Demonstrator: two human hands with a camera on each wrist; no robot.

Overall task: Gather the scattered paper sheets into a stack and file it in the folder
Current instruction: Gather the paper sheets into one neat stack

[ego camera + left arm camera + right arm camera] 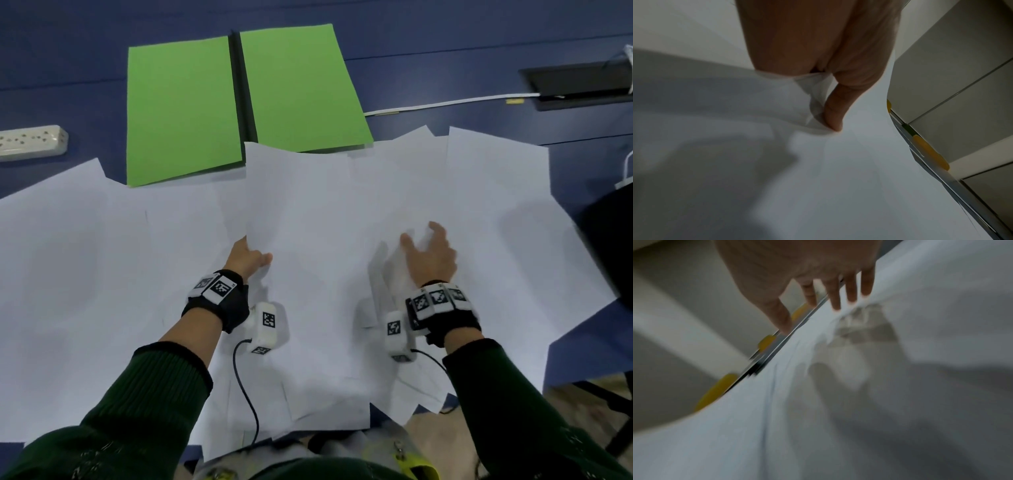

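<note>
Several white paper sheets (102, 246) lie overlapped across the blue table. An open green folder (212, 102) lies flat behind them, its near edge partly covered by paper. My left hand (248, 257) pinches the lower left edge of a middle sheet (301, 212), thumb on top; in the left wrist view the thumb (835, 112) presses the crumpled paper edge (816, 104). My right hand (430, 255) hovers with spread fingers just above the sheets to the right; in the right wrist view its fingertips (851, 295) are blurred over the paper (900, 386).
A white power strip (32, 142) sits at the far left. A white cable (445, 102) runs to a black socket box (579, 85) at the back right. A dark object (613, 240) stands at the right edge. Sheets overhang the table's near edge.
</note>
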